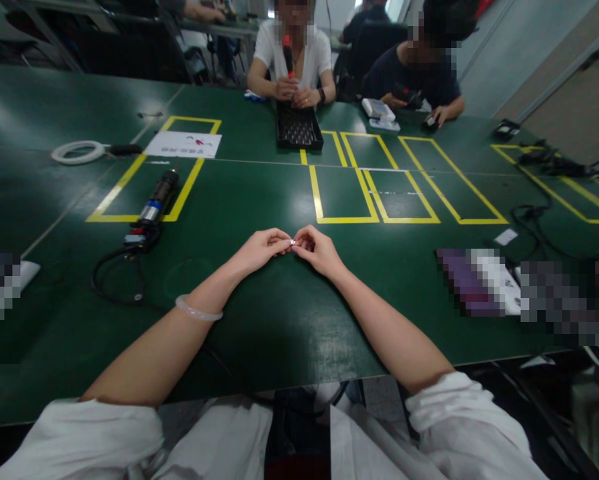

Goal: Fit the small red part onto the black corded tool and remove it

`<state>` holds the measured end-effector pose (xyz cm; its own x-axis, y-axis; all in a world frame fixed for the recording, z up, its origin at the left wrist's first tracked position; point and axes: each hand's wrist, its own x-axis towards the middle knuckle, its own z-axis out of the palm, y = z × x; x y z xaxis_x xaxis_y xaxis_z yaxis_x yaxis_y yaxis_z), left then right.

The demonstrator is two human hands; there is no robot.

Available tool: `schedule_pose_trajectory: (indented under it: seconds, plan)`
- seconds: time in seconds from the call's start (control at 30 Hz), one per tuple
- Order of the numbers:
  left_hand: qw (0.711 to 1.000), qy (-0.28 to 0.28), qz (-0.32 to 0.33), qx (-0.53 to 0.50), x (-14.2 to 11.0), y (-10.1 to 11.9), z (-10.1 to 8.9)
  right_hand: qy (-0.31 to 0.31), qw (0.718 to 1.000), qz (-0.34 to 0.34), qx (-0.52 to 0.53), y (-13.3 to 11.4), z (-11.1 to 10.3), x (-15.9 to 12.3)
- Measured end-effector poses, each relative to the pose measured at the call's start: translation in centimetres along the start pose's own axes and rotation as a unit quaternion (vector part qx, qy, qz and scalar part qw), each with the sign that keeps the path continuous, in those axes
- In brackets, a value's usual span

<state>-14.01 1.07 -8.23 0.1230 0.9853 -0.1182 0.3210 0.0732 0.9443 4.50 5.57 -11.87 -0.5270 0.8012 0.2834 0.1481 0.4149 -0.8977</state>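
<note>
My left hand point(262, 248) and my right hand point(317, 248) meet over the green table point(259, 313), fingertips pinched together. Between them sits a tiny shiny metal part point(292, 242), held by both hands. It is too small to name. A pale bangle point(198, 309) circles my left wrist. Both forearms rest on the table.
An electric screwdriver point(155, 204) with a black cable lies left, inside yellow tape lines. A white paper point(183, 144) and a white ring point(78, 152) lie beyond. A black tray point(298, 127) stands before a person opposite; a second person sits beside. Cables lie right.
</note>
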Motion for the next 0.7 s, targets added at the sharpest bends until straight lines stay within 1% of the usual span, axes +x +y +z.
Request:
schedule_pose_trajectory:
  seconds: [0.17, 0.33, 0.57, 0.7]
  plan:
    - [1.000, 0.010, 0.023, -0.007, -0.08, -0.25, 0.03, -0.003, 1.000, -0.002, 0.011, 0.14, 0.06, -0.05]
    - [0.999, 0.008, 0.051, -0.016, -0.21, -0.36, 0.03, 0.000, 1.000, 0.024, 0.019, 0.03, -0.02, -0.07]
    - [0.998, 0.023, 0.044, -0.025, 0.07, -0.93, 0.06, 0.001, 1.000, 0.011, 0.001, -0.22, -0.14, -0.03]
    - [0.999, 0.012, 0.040, -0.024, 0.08, -0.84, 0.04, -0.003, 1.000, 0.005, 0.007, -0.01, -0.06, 0.02]
